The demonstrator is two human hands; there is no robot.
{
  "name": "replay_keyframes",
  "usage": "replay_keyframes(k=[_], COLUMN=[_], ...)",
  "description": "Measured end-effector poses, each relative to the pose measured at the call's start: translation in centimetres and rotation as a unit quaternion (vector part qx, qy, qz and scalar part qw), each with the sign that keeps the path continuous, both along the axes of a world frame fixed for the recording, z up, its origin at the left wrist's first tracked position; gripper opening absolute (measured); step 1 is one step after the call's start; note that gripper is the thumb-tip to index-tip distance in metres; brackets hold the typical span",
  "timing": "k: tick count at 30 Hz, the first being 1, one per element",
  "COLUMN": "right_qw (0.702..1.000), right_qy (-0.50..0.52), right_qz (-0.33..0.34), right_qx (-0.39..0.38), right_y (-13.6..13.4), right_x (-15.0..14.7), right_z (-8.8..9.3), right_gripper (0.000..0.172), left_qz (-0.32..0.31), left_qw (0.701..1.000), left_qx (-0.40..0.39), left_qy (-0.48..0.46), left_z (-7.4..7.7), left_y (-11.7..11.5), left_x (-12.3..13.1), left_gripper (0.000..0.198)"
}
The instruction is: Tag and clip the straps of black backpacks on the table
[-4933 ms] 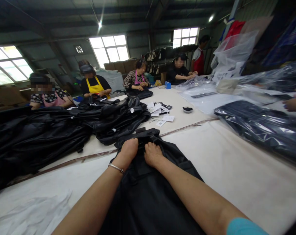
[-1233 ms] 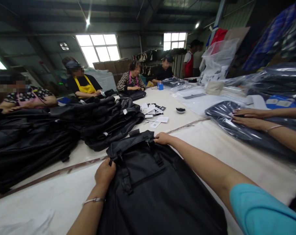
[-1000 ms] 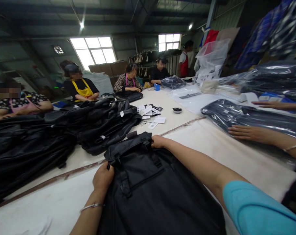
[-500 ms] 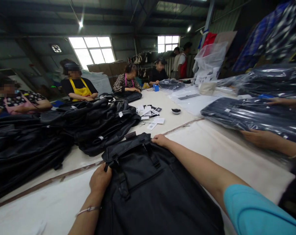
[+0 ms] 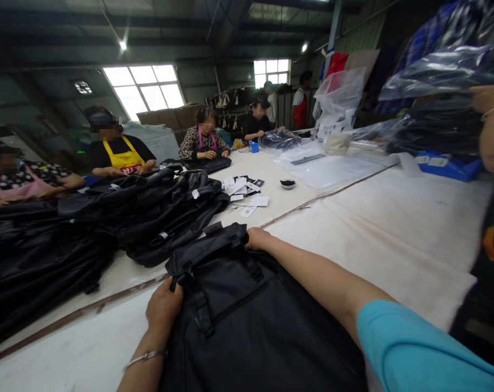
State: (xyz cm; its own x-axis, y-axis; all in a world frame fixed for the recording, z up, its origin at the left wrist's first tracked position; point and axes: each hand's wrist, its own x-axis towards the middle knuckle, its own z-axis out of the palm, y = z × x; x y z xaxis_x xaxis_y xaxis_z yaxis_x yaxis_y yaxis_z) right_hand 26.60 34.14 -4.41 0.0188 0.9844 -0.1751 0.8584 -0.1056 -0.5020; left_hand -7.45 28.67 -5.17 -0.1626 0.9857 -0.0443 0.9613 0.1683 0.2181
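A black backpack (image 5: 263,326) with a top flap, buckled straps and a front zip lies on the white table in front of me. My left hand (image 5: 164,305) is closed on the left edge of the flap, with a bracelet on the wrist. At the bag's upper right edge, my right hand (image 5: 257,238) grips beside the flap, its fingertips partly hidden behind the fabric. Just beyond the flap lies a spread of white and black paper tags (image 5: 247,193).
Black bags (image 5: 148,207) are heaped on the left. A small dish (image 5: 287,184) and clear plastic sheets (image 5: 320,169) lie farther back. At right a co-worker's hand (image 5: 492,103) holds a plastic-wrapped package (image 5: 443,71) above a blue box (image 5: 449,165). Several people sit across the table.
The co-worker at right has lifted the wrapped package up and back from the table, uncovering the blue box. My hands keep their hold on the backpack, and my view has turned slightly right.
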Motion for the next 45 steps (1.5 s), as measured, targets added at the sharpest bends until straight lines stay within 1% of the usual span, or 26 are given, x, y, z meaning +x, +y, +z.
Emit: replay_keyframes(k=[4, 8, 10, 14, 16, 19, 23, 26, 28, 32, 36, 38, 40, 45], right_qw=[1.0, 0.999, 0.998, 0.997, 0.997, 0.997, 0.997, 0.996, 0.995, 0.994, 0.993, 0.993, 0.994, 0.998], right_qy=[0.012, 0.023, 0.023, 0.005, -0.006, -0.03, -0.062, -0.075, -0.083, -0.095, -0.111, -0.109, -0.097, -0.049], right_qz=[-0.014, -0.039, -0.058, -0.081, -0.077, -0.064, -0.011, 0.034, 0.046, 0.047, 0.032, 0.03, 0.031, 0.039], right_qx=[-0.004, -0.009, -0.012, -0.016, -0.011, 0.012, 0.042, 0.033, 0.019, -0.006, -0.017, -0.024, -0.028, -0.029], right_y=[-0.3, 0.0, 0.6, 1.8, 1.6, 0.2, -1.6, -2.2, -2.3, -2.5, -2.8, -2.9, -2.8, -1.9], right_x=[-0.3, 0.2, 0.7, 1.3, 1.1, 0.5, -0.2, -0.2, -0.1, -0.6, -2.4, -3.0, -2.9, -1.3], right_z=[-0.4, -0.6, -0.7, -0.8, -0.8, -0.4, 0.8, 1.7, 2.1, 2.6, 2.6, 2.5, 2.4, 2.4], right_gripper=[0.048, 0.034, 0.031, 0.034, 0.036, 0.037, 0.03, 0.026, 0.029, 0.039, 0.033, 0.032, 0.034, 0.032], left_qz=[0.006, 0.008, 0.008, 0.01, 0.012, 0.017, 0.021, 0.027, 0.023, 0.018, 0.02, 0.016, 0.014, 0.017], left_qw=[1.0, 1.0, 1.0, 1.0, 1.0, 1.0, 1.0, 0.999, 0.999, 0.999, 1.0, 1.0, 1.0, 1.0], left_qx=[0.0, -0.002, -0.005, -0.002, 0.001, -0.001, -0.007, -0.011, -0.015, -0.021, -0.021, -0.02, -0.018, -0.014], left_qy=[-0.008, -0.016, -0.018, -0.02, -0.019, -0.019, -0.022, -0.021, -0.02, -0.016, -0.005, -0.004, -0.003, 0.0], left_z=[0.0, -0.1, -0.2, -0.4, -0.4, -0.3, 0.0, 0.0, 0.0, -0.2, -0.3, -0.3, -0.3, -0.3], left_y=[0.0, 0.1, 0.1, 0.3, 0.3, 0.2, 0.1, 0.2, 0.3, 0.4, 0.5, 0.5, 0.5, 0.4], left_x=[-0.1, -0.2, -0.3, -0.3, -0.3, -0.2, -0.2, -0.2, -0.2, -0.1, -0.2, -0.3, -0.3, -0.3], left_gripper=[0.048, 0.048, 0.049, 0.051, 0.051, 0.05, 0.051, 0.052, 0.052, 0.051, 0.05, 0.049, 0.049, 0.047])
